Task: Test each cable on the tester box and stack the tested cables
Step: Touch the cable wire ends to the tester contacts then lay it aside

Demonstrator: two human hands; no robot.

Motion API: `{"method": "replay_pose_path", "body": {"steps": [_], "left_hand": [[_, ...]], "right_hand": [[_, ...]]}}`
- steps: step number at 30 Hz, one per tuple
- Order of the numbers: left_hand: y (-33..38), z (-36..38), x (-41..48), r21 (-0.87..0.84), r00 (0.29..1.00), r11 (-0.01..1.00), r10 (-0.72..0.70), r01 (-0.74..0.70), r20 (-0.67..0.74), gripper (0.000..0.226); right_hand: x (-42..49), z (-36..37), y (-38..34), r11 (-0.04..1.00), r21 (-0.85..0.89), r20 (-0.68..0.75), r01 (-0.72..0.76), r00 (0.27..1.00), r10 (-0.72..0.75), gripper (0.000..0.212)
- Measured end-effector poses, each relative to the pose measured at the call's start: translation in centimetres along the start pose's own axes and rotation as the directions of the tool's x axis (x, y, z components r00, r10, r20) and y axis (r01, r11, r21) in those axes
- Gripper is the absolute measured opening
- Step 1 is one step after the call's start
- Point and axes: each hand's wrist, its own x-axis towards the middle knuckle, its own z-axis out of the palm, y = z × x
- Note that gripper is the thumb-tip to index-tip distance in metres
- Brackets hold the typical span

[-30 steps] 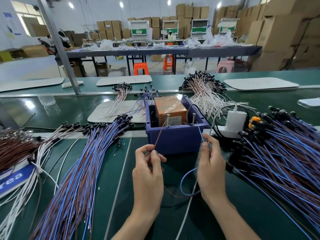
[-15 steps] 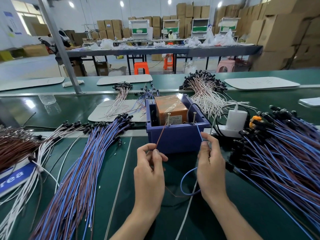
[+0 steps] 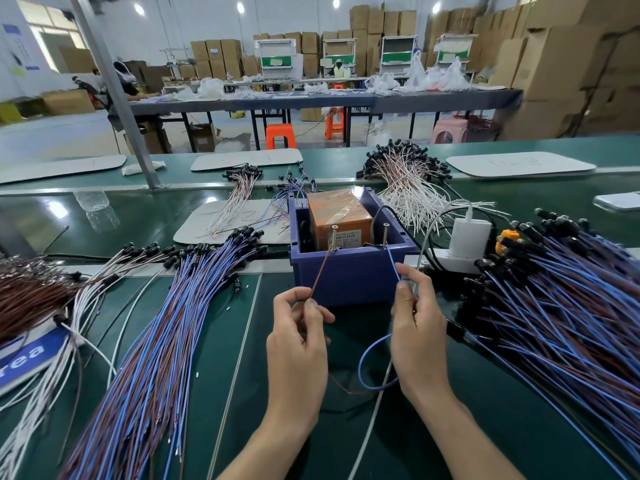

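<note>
A blue tester box (image 3: 349,275) with an orange block (image 3: 337,216) inside stands at the middle of the green bench. Two upright screws rise at its front rim. My left hand (image 3: 299,344) pinches the brown wire (image 3: 320,273), whose tip touches the left screw (image 3: 334,237). My right hand (image 3: 417,327) pinches the blue wire (image 3: 393,263), whose tip touches the right screw (image 3: 384,233). The cable's slack loops (image 3: 362,370) on the bench between my hands. A large fan of blue-brown cables (image 3: 156,341) lies to the left, another pile (image 3: 568,306) to the right.
A white charger on a power strip (image 3: 467,240) sits right of the box, its white cord (image 3: 374,417) running toward me. White-brown cable bundles (image 3: 412,188) lie behind the box, a brown bundle (image 3: 27,292) at far left. White mats (image 3: 519,164) rest on the far bench.
Both hands stay almost in place, holding the wire tips against the two screws. The view has shifted only slightly.
</note>
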Motion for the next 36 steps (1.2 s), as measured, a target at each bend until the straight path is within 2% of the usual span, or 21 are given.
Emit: {"method": "replay_pose_path", "body": {"steps": [13,21,29,36], "left_hand": [[0.0,0.1,0.06,-0.012,1.0,1.0,0.01,-0.01,-0.009,0.015],[-0.12,0.04,0.04,0.005,1.0,1.0,0.011,-0.011,-0.008,0.014],[-0.06,0.04,0.06,0.011,1.0,1.0,0.008,-0.008,-0.005,0.014],[0.0,-0.02,0.07,-0.02,0.999,1.0,0.006,-0.007,-0.042,0.016]], "right_hand": [[-0.05,-0.08,0.1,1.0,0.023,0.019,0.016,1.0,-0.016,0.026],[-0.12,0.21,-0.44,0.999,0.042,0.006,0.007,1.0,-0.007,0.039],[-0.06,0.18,-0.31,0.999,0.044,0.004,-0.001,1.0,0.0,0.037],[-0.09,0.02,0.2,0.999,0.052,-0.002,-0.004,1.0,0.004,0.026]]}}
